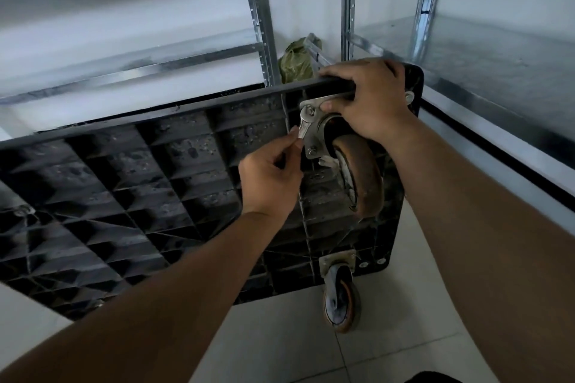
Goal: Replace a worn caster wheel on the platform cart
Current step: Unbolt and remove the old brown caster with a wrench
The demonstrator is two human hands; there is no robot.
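Racks: galvanised steel shelving racks (258,19) stand behind and to the right of the work.
Floor: pale tiled floor (280,345) carries the cart.
Cart: black ribbed-plastic platform cart (124,171) stands tipped on its long edge, underside facing me.
Right hand: my right hand (370,96) is hooked over the cart's top edge near the right corner; grip closed on that edge, thumb on the caster's plate.
Left hand: my left hand (270,177) has its grip nearly closed, thumb and fingertips pinching a tool.
Worn caster: brown rubber caster wheel (361,177) sits in its steel fork at the cart's upper right corner, bolted on through a silver mounting plate (311,121).
Second caster: orange-rimmed grey caster (340,298) is at the lower right corner, touching the floor.
Bag: crumpled green bag (295,62) lies behind the cart.
Tool: small flat silver metal tool (301,131) lies against the plate's left side.
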